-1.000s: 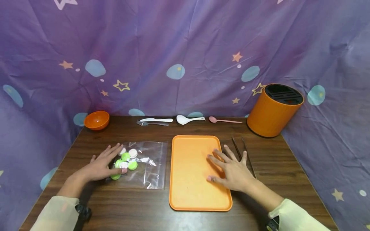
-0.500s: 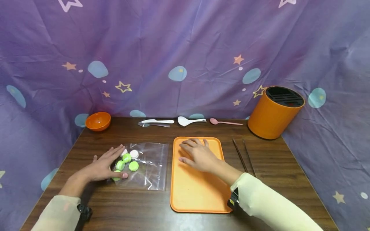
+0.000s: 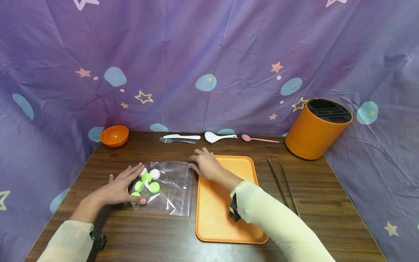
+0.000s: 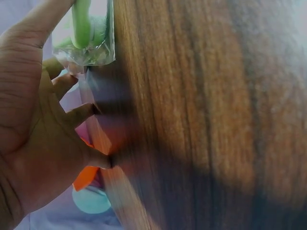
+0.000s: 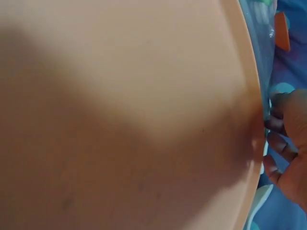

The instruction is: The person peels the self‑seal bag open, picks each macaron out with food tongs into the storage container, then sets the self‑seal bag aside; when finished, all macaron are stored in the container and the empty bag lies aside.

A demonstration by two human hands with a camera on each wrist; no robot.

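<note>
Clear bag (image 3: pixel 176 198) lies lengthwise left-to-right, left hand (image 3: pixel 120 187) spread over one end; whether right hand (image 3: pixel 205 164) pinches its corner is unclear.

A clear bag (image 3: pixel 178 191) of macarons (image 3: pixel 154 187) lies flat.

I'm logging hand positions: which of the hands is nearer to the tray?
Right. The right hand is at the tray's far left corner; the left hand is farther off, at the bag's left end.
</note>
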